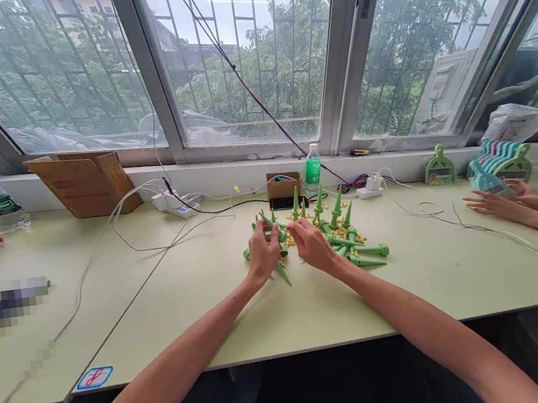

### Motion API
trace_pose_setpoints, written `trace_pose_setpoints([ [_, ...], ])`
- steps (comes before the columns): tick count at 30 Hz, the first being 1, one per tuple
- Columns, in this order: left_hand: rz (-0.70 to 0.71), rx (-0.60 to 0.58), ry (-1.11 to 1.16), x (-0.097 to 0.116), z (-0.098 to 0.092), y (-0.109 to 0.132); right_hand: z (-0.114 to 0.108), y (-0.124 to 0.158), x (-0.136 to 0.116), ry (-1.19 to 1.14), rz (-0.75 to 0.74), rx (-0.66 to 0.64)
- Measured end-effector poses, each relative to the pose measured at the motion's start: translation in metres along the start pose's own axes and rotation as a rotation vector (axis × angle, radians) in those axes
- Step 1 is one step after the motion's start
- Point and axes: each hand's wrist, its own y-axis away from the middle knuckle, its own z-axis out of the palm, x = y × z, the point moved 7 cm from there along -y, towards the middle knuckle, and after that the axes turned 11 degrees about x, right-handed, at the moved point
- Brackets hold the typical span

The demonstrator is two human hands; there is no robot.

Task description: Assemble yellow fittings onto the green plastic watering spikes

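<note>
My left hand [262,254] has its fingers wrapped round a green plastic spike [266,219] that slants up past the fingertips. Close beside it, my right hand [311,243] is closed in a pinch at the end of that spike; whatever lies between its fingertips is too small to make out. More green spikes lie under and around my left hand, one pointing toward me. To the right of my right hand is a heap of green spikes [371,251], some standing point up. Small yellow parts [336,235] are scattered among them.
Behind the heap are a black phone [289,203], a small cardboard box [285,185] and a green-liquid bottle [312,167]. Power strips [176,205] and cables cross the table. At right, another person's hands [499,204] hold items by several small dustpans [506,159]. A larger box [83,185] stands left.
</note>
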Motion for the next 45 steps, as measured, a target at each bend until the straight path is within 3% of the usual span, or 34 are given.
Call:
trace_pose_setpoints([
  [45,0.126,-0.118,-0.059,0.0051,0.01,0.0056,0.0036,0.0043,0.0025,-0.023,0.023,0.005],
])
